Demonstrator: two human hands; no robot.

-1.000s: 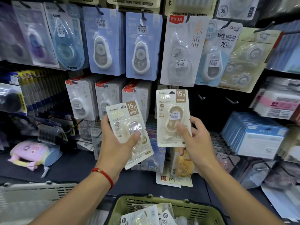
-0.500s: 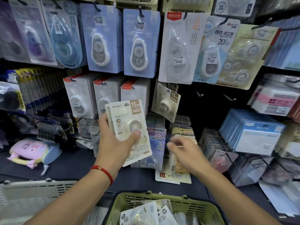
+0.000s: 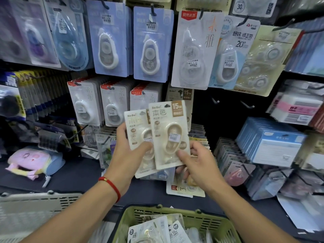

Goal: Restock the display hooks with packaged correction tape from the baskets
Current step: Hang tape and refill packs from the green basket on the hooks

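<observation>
My left hand grips a small stack of cream correction tape packs by its lower edge, thumb on the front. My right hand pinches the bottom right corner of the front cream pack, which overlaps the stack and stands upright. Just behind it, one matching cream pack hangs on a display hook. Two bare hooks stick out of the dark panel to the right. Below, a green basket holds several more packs.
A grey basket sits at lower left beside the green one. Blue and white correction tape packs hang in rows above. Blue boxed goods fill the right shelf. A pastel pouch lies on the dark shelf at left.
My right hand hung its cream pack on the hook, dropped away empty, then came back and took the front pack from the stack in my left hand.
</observation>
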